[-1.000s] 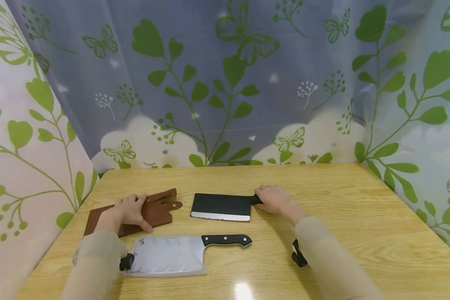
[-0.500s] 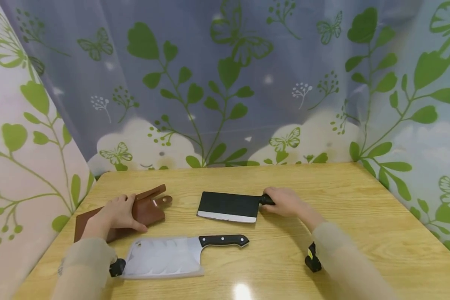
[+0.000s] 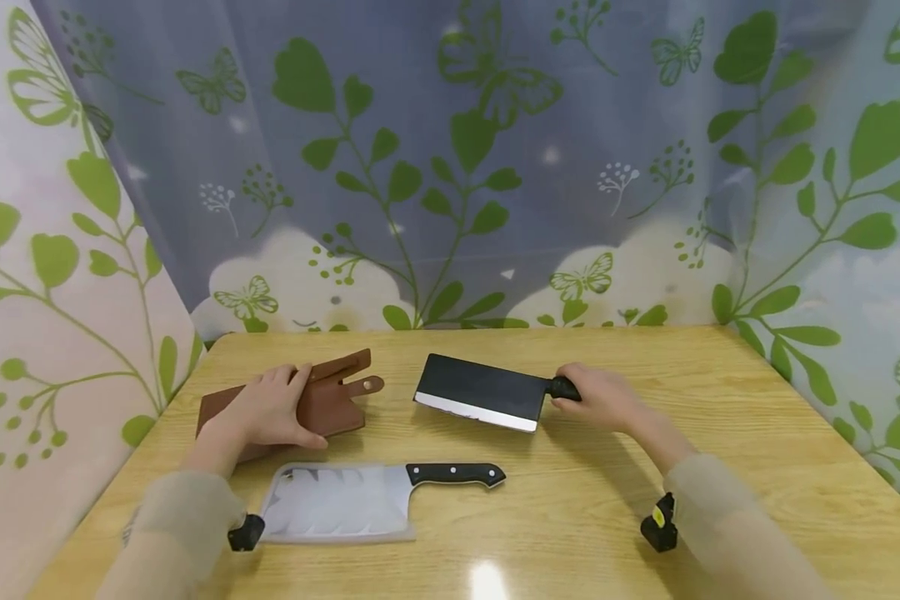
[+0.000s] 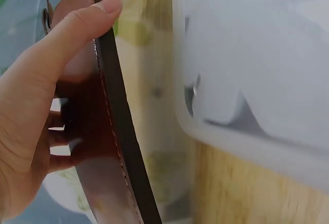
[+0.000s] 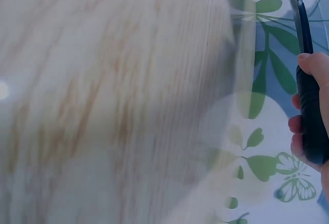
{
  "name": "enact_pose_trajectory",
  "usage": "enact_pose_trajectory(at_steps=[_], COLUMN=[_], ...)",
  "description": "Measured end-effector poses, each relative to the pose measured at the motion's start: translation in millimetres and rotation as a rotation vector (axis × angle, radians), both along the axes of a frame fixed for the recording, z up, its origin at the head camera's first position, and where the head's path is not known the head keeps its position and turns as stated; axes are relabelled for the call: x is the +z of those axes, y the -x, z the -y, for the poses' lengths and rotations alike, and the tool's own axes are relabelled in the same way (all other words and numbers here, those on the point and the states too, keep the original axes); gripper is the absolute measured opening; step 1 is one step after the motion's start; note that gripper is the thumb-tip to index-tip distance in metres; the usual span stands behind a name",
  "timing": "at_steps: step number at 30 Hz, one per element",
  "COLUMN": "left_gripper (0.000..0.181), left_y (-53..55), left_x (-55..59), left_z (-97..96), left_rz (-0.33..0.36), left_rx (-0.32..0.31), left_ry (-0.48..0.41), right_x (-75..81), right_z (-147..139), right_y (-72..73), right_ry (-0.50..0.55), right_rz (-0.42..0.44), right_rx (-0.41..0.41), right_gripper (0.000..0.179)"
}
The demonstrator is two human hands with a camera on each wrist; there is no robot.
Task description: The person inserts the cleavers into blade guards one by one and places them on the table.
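My left hand (image 3: 273, 408) grips a brown leather knife sheath (image 3: 333, 408) on the left of the table. The left wrist view shows the thumb over one stitched edge of the sheath (image 4: 95, 111) and fingers behind it. A strap with a snap stands out at its right end. Farther right, my right hand (image 3: 600, 396) holds the black handle (image 5: 311, 116) of a cleaver, whose black blade (image 3: 483, 383) has a bright cutting edge. That blade is tilted and points left, toward the sheath. The hand covers the handle's end in the head view.
A second cleaver (image 3: 337, 504) with a riveted black handle lies nearer me, its blade in a clear cover. The wooden table (image 3: 757, 400) ends at a leaf-patterned curtain (image 3: 390, 167) behind and at both sides.
The black cleaver has moved right in my right hand, and its blade has tilted and risen. The sheath, in my left hand, has shifted left, then back right and slightly up.
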State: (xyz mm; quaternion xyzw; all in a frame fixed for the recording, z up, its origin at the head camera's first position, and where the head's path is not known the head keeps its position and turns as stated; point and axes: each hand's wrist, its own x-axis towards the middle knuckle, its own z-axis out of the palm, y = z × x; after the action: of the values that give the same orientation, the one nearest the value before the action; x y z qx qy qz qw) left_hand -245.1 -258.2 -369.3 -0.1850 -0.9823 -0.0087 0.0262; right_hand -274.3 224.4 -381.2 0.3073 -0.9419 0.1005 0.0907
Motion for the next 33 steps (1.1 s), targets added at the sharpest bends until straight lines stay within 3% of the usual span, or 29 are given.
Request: enact_pose_trajectory(at_steps=[13, 20, 33], left_gripper=[0.123, 0.123, 0.122], left_y=[-10.1, -13.1, -15.2], left_x=[13.0, 14.4, 9.7], left_z=[-43.3, -53.5, -68.3], left_rz=[-0.094, -0.134, -0.180], left_rx=[-0.115, -0.154, -0.206], left_ry=[0.063, 0.112, 0.113], right_x=[8.8, 14.1, 21.1], right_z=[-6.8, -6.5, -0.8], right_y=[-15.5, -21.5, -26.6], right_ry=[0.032, 0.053, 0.027], right_rz=[-0.052, -0.070, -0.151], right_rx=[-0.002, 0.021, 0.100], right_gripper=[0.036, 0.037, 0.033])
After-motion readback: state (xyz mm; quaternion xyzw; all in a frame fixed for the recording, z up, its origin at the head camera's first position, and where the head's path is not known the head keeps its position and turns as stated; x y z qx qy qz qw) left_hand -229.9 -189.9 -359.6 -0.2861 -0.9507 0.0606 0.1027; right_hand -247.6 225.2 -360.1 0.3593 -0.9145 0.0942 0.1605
